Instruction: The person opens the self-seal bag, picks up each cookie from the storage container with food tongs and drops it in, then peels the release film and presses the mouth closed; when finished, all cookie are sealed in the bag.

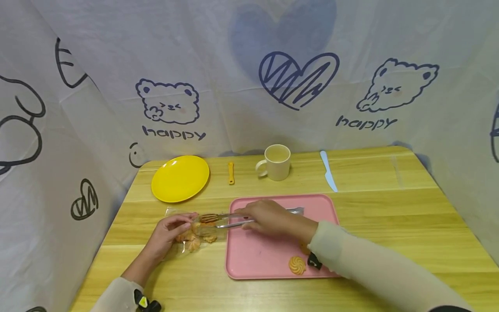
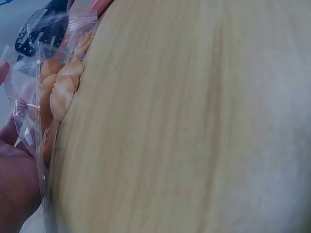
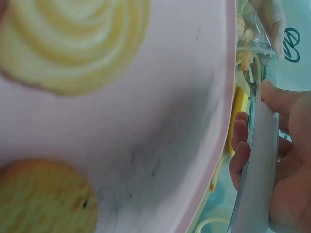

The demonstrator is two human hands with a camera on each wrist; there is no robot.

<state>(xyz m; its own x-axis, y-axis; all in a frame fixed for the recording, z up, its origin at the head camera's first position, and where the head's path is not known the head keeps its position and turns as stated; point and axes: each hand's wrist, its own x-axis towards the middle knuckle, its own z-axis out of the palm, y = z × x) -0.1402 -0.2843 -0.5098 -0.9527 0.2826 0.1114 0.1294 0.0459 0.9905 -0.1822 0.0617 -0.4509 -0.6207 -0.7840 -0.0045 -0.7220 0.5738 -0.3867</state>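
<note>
The tongs point(image 3: 262, 160) lie across the left part of the tray point(image 1: 259, 255), long axis running roughly left to right, hinge end right, heads pointing left over its rim to the bag point(image 1: 199, 236) of cookies. The right hand point(image 1: 267, 215) has its grip closed around both tong arms, between fingers and thumb. The left hand point(image 1: 170, 232) has its grip closed on the bag's edge, fingertips pinching the film. The heads appear to be inside the bag; clear film and glare limit certainty.
</note>
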